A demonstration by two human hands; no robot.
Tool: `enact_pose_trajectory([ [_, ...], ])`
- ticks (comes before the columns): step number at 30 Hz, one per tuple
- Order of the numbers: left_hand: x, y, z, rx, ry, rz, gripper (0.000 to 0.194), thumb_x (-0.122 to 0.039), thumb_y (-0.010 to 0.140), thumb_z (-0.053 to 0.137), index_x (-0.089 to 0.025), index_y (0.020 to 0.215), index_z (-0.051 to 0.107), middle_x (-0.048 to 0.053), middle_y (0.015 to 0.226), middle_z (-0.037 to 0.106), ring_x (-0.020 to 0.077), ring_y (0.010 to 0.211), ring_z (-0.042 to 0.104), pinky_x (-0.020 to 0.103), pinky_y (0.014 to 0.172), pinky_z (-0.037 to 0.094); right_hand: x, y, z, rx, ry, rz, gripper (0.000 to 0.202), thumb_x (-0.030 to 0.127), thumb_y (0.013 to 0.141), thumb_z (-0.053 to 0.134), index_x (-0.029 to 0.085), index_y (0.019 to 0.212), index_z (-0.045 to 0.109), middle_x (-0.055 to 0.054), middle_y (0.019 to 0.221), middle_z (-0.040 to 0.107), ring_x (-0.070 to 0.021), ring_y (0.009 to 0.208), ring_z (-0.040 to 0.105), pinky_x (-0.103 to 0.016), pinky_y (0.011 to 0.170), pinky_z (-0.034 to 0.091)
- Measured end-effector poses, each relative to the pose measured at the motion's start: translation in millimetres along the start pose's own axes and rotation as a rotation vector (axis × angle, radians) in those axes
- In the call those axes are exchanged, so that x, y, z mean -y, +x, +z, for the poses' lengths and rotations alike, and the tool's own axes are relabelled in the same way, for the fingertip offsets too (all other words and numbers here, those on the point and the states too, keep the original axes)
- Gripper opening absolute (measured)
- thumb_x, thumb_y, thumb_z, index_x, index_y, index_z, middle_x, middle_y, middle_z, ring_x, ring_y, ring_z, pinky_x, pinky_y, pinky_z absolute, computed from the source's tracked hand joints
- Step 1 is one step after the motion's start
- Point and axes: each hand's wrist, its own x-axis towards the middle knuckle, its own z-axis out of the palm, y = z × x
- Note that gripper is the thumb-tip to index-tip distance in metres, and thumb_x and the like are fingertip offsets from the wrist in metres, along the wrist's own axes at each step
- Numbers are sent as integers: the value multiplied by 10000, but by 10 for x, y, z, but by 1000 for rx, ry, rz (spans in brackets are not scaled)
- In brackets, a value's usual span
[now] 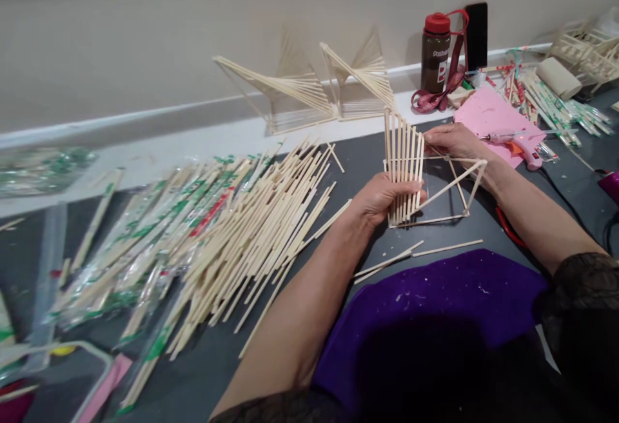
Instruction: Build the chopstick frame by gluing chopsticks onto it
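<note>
The pale wooden chopstick frame [416, 178] stands mid-table, its slatted panel pinched by the left hand [382, 198]; the right hand [452, 141] grips its far top corner (best held lightly, joints look fragile). Loose chopsticks [251, 229] lie left.

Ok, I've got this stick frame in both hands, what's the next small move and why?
Probably set one more stick on the frame. The left hand steadies the row of upright sticks and the right hand holds the top edge, yet the right half is only an open outline. Loose sticks lie just in front, and the glue gun is beside the right hand.
</note>
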Motion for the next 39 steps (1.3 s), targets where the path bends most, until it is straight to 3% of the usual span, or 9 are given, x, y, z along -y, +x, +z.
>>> enact_pose_trajectory([
  [10,-1,8,-13,20,-9,-26,202,-181,529,816,-110,674,694,62,563,680,153,514,608,283,546,519,-3,-51,56,42,128,31,139,332,765,760,212,697,743,-14,760,723,-133,726,647,-299,815,551],
  [17,-5,1,-4,14,3,-24,208,-199,533,829,-111,671,701,56,551,676,140,492,594,269,530,510,87,-96,149,24,130,78,191,371,736,800,201,691,725,-31,761,721,-156,761,648,-337,893,543],
  [26,8,4,15,26,-32,-6,195,-170,550,811,-106,685,686,68,595,684,149,531,615,280,554,512,65,-69,96,9,79,71,249,413,649,839,191,678,730,-13,725,712,-161,720,639,-314,811,535],
  [32,-10,-12,30,61,-91,-7,149,-110,575,785,-116,670,670,57,587,678,145,534,618,276,557,508,102,-75,107,21,70,50,288,481,666,786,207,699,704,-37,755,729,-190,752,660,-329,783,535],
  [39,-37,-16,-22,139,-74,-7,160,-177,624,811,-122,688,675,76,616,696,154,549,631,295,580,510,209,-133,131,54,26,76,317,511,695,762,202,705,692,-47,771,739,-217,808,696,-338,783,534],
])
